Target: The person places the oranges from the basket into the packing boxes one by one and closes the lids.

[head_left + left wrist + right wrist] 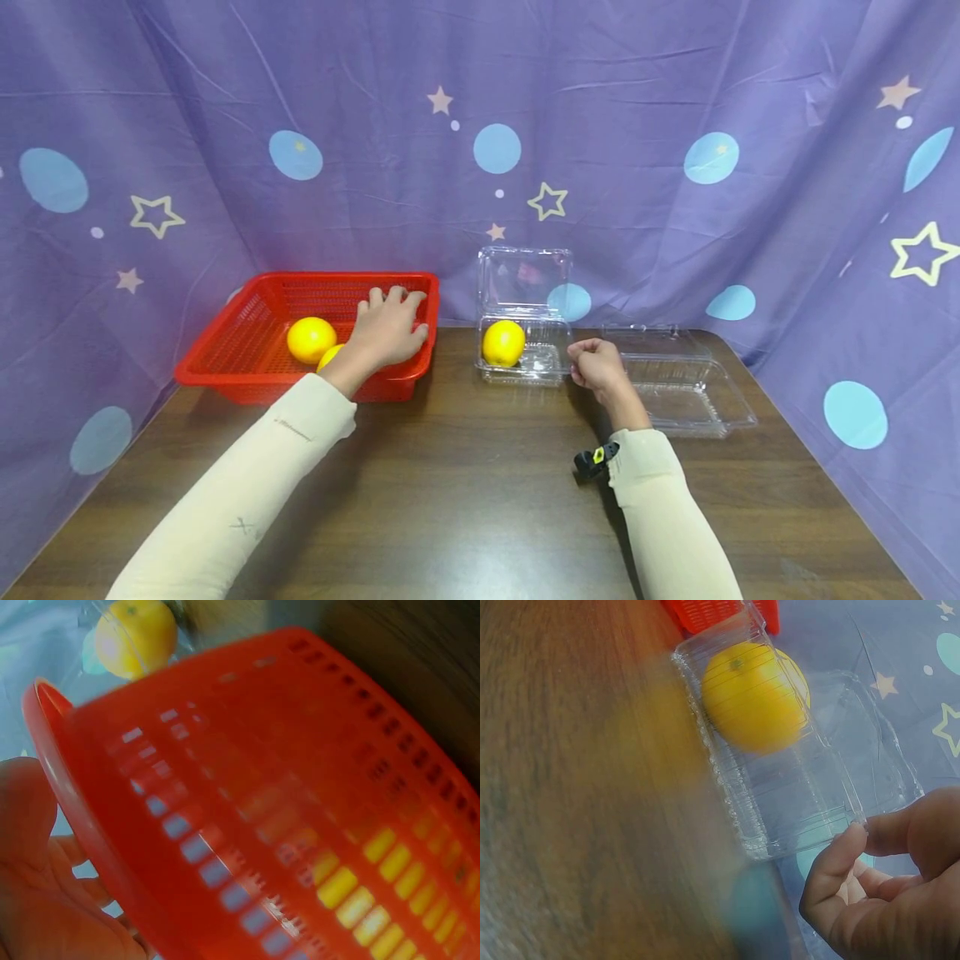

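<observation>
My left hand (386, 329) is over the right part of a red plastic basket (255, 382), fingers spread and bent a little, with nothing seen in its grasp. In the left wrist view it lies close beside the basket's rim; whether it touches cannot be told. An orange (311, 340) lies in the basket, and another orange (328, 357) is partly hidden behind my left wrist. My right hand (597, 364) pinches the right edge of a clear plastic clamshell box (795, 772) between thumb and forefinger. Inside that box, on its left side, sits one orange (503, 343); its lid stands up.
A second clear plastic box (678, 400), with its lid raised, stands to the right, partly behind my right forearm. Everything rests on a brown wooden table (465, 483). A purple curtain (615, 108) with stars and dots hangs behind and at the sides.
</observation>
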Demonstrator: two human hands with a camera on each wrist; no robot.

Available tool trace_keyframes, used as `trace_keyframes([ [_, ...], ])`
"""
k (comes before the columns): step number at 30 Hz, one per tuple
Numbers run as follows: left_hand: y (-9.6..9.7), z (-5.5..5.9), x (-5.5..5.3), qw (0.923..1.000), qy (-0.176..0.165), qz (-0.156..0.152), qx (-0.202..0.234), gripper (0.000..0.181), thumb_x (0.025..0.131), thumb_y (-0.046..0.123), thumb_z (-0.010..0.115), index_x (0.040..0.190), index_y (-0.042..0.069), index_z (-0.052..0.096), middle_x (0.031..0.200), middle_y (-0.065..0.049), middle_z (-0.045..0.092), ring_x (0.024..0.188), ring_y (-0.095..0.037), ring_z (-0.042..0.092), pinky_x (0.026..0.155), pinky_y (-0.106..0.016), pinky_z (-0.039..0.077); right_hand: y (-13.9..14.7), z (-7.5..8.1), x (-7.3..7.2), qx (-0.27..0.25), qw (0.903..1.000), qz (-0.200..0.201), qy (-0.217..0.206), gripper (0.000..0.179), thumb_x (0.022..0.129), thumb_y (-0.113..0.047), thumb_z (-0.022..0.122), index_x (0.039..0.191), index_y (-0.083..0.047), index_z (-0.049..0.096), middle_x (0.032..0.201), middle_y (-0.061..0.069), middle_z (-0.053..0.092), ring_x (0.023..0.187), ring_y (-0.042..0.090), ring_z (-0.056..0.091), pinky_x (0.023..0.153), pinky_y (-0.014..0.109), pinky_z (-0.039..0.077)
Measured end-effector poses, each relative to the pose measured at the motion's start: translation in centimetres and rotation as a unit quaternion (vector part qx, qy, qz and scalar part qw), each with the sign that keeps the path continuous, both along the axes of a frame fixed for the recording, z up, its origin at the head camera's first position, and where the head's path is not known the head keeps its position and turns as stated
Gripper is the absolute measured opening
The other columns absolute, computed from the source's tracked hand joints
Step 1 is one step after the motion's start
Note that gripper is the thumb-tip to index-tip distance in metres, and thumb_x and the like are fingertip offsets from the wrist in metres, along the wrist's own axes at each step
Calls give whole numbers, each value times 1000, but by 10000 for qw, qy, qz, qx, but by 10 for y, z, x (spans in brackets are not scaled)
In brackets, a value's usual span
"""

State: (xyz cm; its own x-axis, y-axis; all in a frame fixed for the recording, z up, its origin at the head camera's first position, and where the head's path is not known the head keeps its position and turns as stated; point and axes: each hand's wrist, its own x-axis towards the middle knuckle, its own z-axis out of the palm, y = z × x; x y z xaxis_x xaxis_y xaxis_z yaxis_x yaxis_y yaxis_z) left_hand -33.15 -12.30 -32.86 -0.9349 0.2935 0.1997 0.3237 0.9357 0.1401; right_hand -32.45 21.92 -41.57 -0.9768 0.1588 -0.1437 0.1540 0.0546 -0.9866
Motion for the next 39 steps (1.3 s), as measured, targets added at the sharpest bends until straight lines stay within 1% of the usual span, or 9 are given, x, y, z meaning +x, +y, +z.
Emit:
trace_keyframes([
  [3, -14, 2, 2, 9997, -256, -19, -47, 61, 97, 30, 59, 152, 8, 44, 147, -24, 44, 123, -45, 37, 98, -59, 34, 0, 0, 0, -10, 10000, 24, -3, 12, 103, -4, 52, 110, 6, 55, 89, 6, 50, 61, 8, 50, 53, 18, 48],
  [10, -31, 6, 1, 9939, -1078, -200, -83, 74, 92, 40, 70, 152, 6, 45, 149, -26, 44, 123, -46, 41, 99, -62, 37, 3, -2, -1, 21, 10000, 20, -7, 15, 104, -5, 53, 113, 7, 55, 88, 6, 51, 61, 8, 50, 53, 18, 48],
  [14, -35, 5, -2, 9870, -1588, -243, -93, 77, 88, 42, 75, 150, 5, 47, 144, -25, 48, 122, -44, 44, 101, -64, 39, 3, -4, -1, 51, 10000, 25, -21, 17, 104, -6, 53, 114, 7, 55, 86, 5, 50, 60, 7, 50, 53, 18, 48],
  [17, -37, 3, -4, 9794, -1997, -288, -44, 76, 86, 39, 76, 149, 4, 49, 139, -24, 51, 119, -42, 47, 102, -62, 42, 2, -4, 0, 51, 10000, 35, -24, 18, 104, -6, 53, 115, 8, 54, 87, 6, 51, 60, 7, 50, 53, 18, 48],
  [19, -39, 0, -6, 9759, -2148, -368, -63, 74, 86, 37, 77, 147, 4, 50, 136, -24, 52, 118, -40, 48, 102, -59, 43, 2, -5, 0, 50, 10000, 36, -24, 18, 104, -6, 53, 115, 8, 54, 87, 6, 50, 60, 7, 50, 53, 18, 48],
  [24, -40, -7, -12, 9752, -2147, -528, -136, 66, 86, 32, 76, 141, 2, 55, 129, -21, 57, 115, -36, 50, 103, -53, 43, 1, -2, 0, 63, 10000, 22, -3, 16, 104, -6, 52, 113, 7, 55, 85, 4, 50, 60, 8, 50, 53, 18, 48],
  [31, -35, -8, -14, 9764, -2025, -709, -239, 54, 84, 21, 74, 132, 0, 61, 110, -15, 63, 106, -33, 54, 98, -48, 45, 1, -2, 0, 37, 10000, 29, 14, 16, 104, -6, 53, 113, 7, 55, 87, 4, 49, 61, 7, 50, 54, 18, 48],
  [35, -35, -8, -16, 9747, -2113, -662, -290, 54, 81, 15, 74, 131, 2, 63, 111, -15, 64, 104, -32, 55, 95, -48, 47, 0, -1, 1, 38, 10000, 56, 15, 17, 104, -6, 52, 114, 7, 55, 87, 4, 49, 61, 7, 50, 54, 18, 48],
  [39, -37, -11, -19, 9736, -2115, -757, -397, 52, 79, 12, 73, 130, 4, 65, 111, -14, 65, 101, -30, 56, 93, -45, 48, 0, 0, 1, 32, 10000, 41, 5, 17, 104, -6, 52, 114, 7, 54, 86, 4, 49, 60, 7, 49, 53, 18, 48],
])
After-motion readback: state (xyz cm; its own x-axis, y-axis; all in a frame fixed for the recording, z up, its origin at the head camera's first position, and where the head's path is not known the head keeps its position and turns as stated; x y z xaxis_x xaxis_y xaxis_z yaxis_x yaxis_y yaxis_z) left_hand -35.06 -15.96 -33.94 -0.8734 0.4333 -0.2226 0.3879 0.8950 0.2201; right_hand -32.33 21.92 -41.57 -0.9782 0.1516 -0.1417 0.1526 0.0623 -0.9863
